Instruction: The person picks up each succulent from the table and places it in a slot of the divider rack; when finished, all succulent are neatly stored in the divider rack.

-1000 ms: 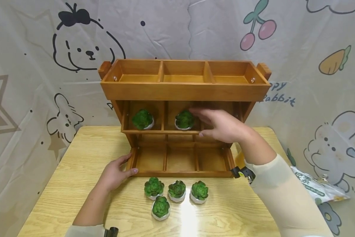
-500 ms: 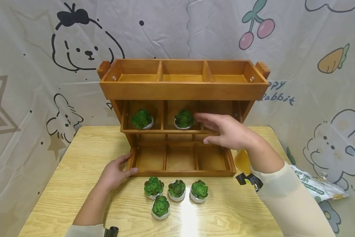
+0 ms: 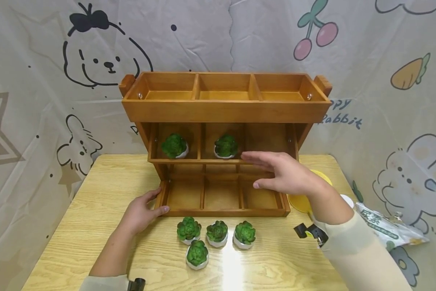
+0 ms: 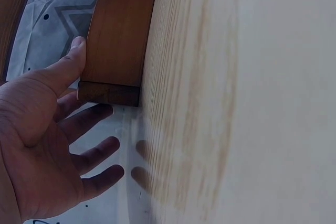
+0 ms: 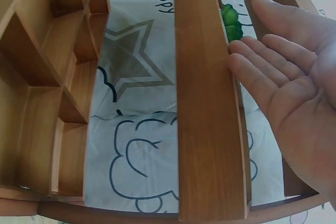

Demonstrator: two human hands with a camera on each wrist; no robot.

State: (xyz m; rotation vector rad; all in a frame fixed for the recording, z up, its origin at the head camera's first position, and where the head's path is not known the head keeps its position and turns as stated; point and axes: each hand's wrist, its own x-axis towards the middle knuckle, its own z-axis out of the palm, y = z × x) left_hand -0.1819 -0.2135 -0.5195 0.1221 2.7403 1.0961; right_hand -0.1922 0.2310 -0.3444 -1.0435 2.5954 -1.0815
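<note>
A three-tier wooden shelf (image 3: 225, 112) with divided compartments stands on the table. My left hand (image 3: 142, 211) holds its bottom tier at the left front corner, thumb over the edge and fingers round the side; the left wrist view shows the outer fingers spread apart. Before the right part of the middle tier is my right hand (image 3: 285, 174), fingers straight and nothing in them. Potted succulents stand in the middle tier's left (image 3: 175, 146) and centre (image 3: 226, 146) compartments. Several more succulents (image 3: 218, 233) in white pots are grouped on the table in front.
A yellow round object (image 3: 300, 203) is partly hidden behind my right forearm. A white printed bag (image 3: 388, 226) lies at the table's right side. Patterned cloth (image 3: 210, 36) hangs behind the shelf and along both sides.
My right hand has drawn back from the centre succulent, moving right and down. More of the yellow object now shows. My left hand keeps its hold on the shelf corner.
</note>
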